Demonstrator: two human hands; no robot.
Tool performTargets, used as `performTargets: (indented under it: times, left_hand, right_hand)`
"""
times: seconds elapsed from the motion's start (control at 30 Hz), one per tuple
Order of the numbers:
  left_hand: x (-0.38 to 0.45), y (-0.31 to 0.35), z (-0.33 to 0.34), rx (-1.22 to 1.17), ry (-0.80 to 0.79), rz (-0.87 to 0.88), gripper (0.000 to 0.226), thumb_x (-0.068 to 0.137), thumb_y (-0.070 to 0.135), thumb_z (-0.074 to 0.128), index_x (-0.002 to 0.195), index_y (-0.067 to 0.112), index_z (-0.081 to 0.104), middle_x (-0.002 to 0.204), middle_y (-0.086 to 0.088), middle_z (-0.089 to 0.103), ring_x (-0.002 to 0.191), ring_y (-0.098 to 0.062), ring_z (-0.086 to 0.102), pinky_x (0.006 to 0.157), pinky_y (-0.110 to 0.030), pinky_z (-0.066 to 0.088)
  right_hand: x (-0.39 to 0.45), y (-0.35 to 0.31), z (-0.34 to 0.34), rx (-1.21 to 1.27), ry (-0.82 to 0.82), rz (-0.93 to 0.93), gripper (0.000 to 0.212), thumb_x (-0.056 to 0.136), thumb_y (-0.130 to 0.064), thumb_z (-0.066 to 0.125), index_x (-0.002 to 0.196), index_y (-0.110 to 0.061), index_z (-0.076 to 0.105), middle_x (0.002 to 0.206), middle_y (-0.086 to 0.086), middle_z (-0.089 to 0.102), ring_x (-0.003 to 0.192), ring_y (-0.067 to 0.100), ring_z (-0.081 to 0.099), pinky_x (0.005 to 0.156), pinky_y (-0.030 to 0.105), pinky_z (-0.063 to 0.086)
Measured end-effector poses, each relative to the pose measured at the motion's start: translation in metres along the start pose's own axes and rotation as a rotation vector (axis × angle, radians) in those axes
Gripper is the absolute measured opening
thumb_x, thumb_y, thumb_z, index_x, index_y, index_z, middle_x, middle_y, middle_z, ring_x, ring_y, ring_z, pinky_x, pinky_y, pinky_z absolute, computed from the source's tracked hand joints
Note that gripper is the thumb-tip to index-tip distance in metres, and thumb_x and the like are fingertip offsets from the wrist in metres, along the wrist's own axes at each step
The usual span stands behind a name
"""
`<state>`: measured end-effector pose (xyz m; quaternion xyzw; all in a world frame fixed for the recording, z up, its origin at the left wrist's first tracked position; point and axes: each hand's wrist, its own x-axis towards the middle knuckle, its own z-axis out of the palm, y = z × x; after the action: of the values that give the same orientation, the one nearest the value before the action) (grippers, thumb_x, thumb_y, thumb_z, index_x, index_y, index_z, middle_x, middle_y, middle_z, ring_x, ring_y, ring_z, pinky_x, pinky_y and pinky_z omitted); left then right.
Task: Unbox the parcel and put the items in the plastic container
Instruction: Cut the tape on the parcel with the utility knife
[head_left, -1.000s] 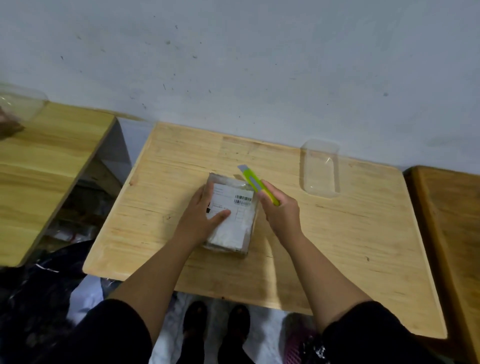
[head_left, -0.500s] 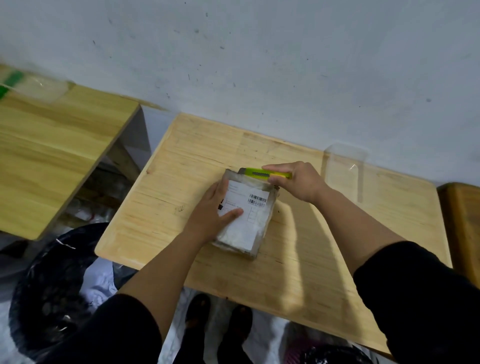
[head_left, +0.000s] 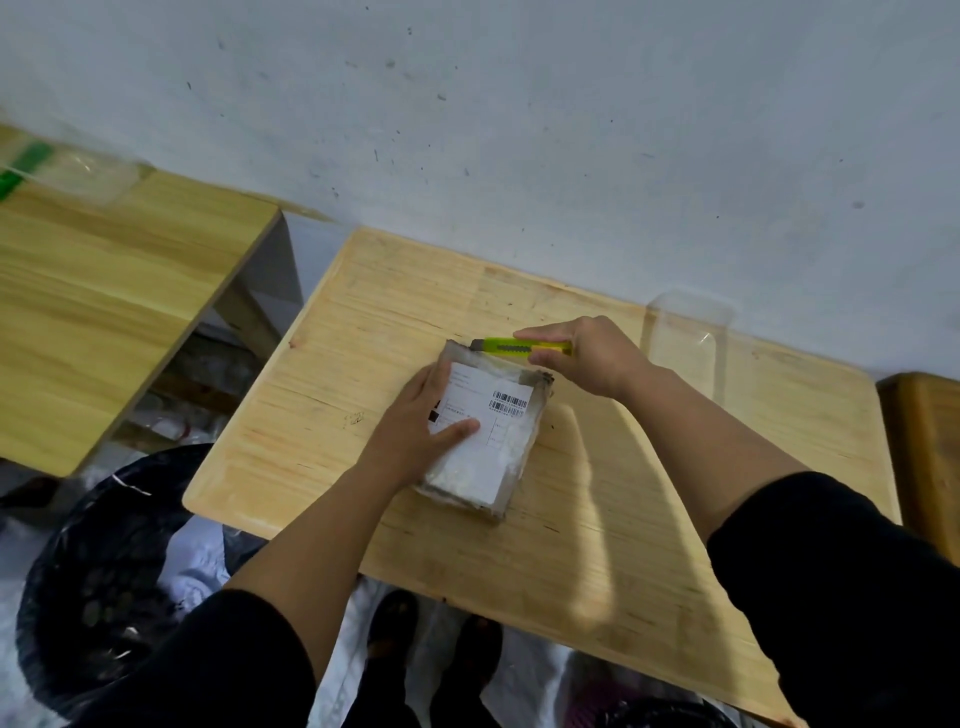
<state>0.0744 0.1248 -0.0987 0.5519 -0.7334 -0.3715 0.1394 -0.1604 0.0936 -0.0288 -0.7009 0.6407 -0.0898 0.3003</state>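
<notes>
Parcel: grey taped parcel with white label, frame centre, under flat left hand.
Cutter: yellow-green utility knife gripped by right hand at parcel's upper edge.

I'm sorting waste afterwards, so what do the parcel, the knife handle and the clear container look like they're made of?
Parcel: probably cardboard wrapped in glossy clear tape, with a matte white paper label; grey worn edges show.
Knife: yellow-green handle looks like smooth moulded plastic.
Container: thin transparent plastic; the wall and table show through it.
</notes>
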Motion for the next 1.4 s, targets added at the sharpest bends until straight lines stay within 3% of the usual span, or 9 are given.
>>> performTargets:
  times: [0.2, 0.4, 0.57, 0.77, 1.0, 1.17, 1.4]
  left_hand:
    - [-0.001, 0.001, 0.0, -0.001, 0.013, -0.005, 0.085, 0.085, 0.048, 0.057, 0.149, 0.028, 0.006, 0.156, 0.004, 0.017, 0.14, -0.017, 0.025, 0.112, -0.033, 0.029]
    - [-0.002, 0.004, -0.001, -0.014, 0.029, -0.009, 0.082, 0.085, 0.045, 0.058, 0.149, 0.027, 0.01, 0.155, 0.005, 0.02, 0.137, -0.016, 0.028, 0.106, -0.027, 0.029]
    - [-0.003, 0.006, -0.001, -0.033, 0.04, -0.014, 0.082, 0.084, 0.045, 0.059, 0.149, 0.025, 0.013, 0.154, 0.005, 0.023, 0.135, -0.016, 0.032, 0.103, -0.027, 0.031]
    - [-0.003, 0.007, -0.002, -0.021, 0.038, 0.0, 0.083, 0.084, 0.043, 0.06, 0.149, 0.022, 0.013, 0.153, 0.002, 0.026, 0.132, -0.018, 0.037, 0.103, -0.031, 0.035]
    - [-0.002, 0.006, -0.001, 0.005, 0.048, 0.005, 0.083, 0.084, 0.044, 0.06, 0.149, 0.023, 0.012, 0.153, 0.004, 0.026, 0.13, -0.017, 0.039, 0.097, -0.024, 0.033]
    - [-0.002, 0.005, -0.001, -0.003, 0.048, -0.003, 0.083, 0.084, 0.044, 0.06, 0.148, 0.024, 0.012, 0.154, 0.004, 0.025, 0.131, -0.018, 0.039, 0.102, -0.03, 0.035]
    - [-0.001, 0.003, 0.0, 0.015, 0.051, 0.013, 0.084, 0.084, 0.046, 0.059, 0.148, 0.024, 0.011, 0.154, 0.003, 0.025, 0.131, -0.019, 0.038, 0.103, -0.034, 0.037]
  right_hand:
    - [-0.006, 0.008, -0.008, -0.07, -0.053, -0.003, 0.035, 0.088, -0.033, 0.06, 0.123, -0.034, 0.058, 0.13, -0.006, 0.06, 0.117, 0.019, 0.055, 0.096, 0.032, 0.045]
    - [-0.004, 0.005, -0.018, -0.164, -0.089, -0.011, 0.035, 0.088, -0.036, 0.059, 0.123, -0.038, 0.057, 0.128, -0.006, 0.062, 0.104, 0.021, 0.058, 0.087, 0.032, 0.047]
    - [-0.011, 0.009, -0.022, -0.181, -0.097, 0.002, 0.036, 0.088, -0.036, 0.059, 0.124, -0.039, 0.055, 0.128, -0.006, 0.062, 0.108, 0.021, 0.057, 0.092, 0.033, 0.047]
    - [-0.017, 0.012, -0.031, -0.209, -0.103, 0.01, 0.037, 0.089, -0.037, 0.058, 0.125, -0.039, 0.054, 0.117, -0.001, 0.068, 0.08, 0.014, 0.048, 0.074, 0.026, 0.039]
    - [-0.027, 0.011, -0.037, -0.249, -0.099, 0.007, 0.038, 0.089, -0.036, 0.058, 0.127, -0.038, 0.053, 0.114, 0.001, 0.069, 0.078, 0.013, 0.045, 0.073, 0.024, 0.036]
    - [-0.032, 0.017, -0.04, -0.345, -0.103, 0.029, 0.038, 0.089, -0.039, 0.057, 0.126, -0.042, 0.052, 0.119, -0.004, 0.067, 0.1, 0.022, 0.059, 0.073, 0.024, 0.036]
    - [-0.027, 0.016, -0.046, -0.323, -0.067, 0.011, 0.036, 0.088, -0.038, 0.059, 0.124, -0.041, 0.054, 0.123, -0.004, 0.065, 0.104, 0.022, 0.059, 0.077, 0.025, 0.041]
